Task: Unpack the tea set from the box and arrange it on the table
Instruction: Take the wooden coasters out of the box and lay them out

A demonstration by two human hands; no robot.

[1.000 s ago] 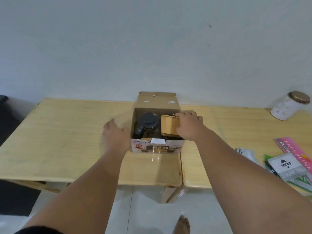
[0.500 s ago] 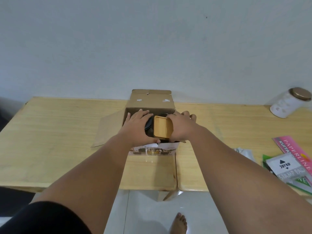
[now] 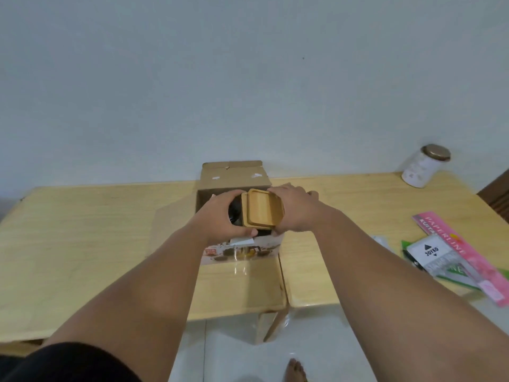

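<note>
An open cardboard box (image 3: 234, 176) stands on the wooden table (image 3: 82, 230), its flaps spread and a printed picture of the tea set on its near side. A rectangular bamboo tray (image 3: 263, 210) stands on edge, risen partly out of the box. My right hand (image 3: 292, 213) grips its right edge. My left hand (image 3: 223, 219) holds its left side, thumb under the bottom corner. A dark teapot (image 3: 235, 215) shows between my left hand and the tray, mostly hidden.
A white jar with a bronze lid (image 3: 425, 165) stands at the table's far right. A pink Paperline packet (image 3: 462, 252), a Joyko stamp pad pack (image 3: 432, 252) and other stationery lie at the right edge. A second table (image 3: 344, 271) abuts the first one. A bare foot (image 3: 296, 370) is on the floor.
My left hand moved from the box's left side onto the tray. Both hands have lifted the tray higher out of the box. The view has tilted.
</note>
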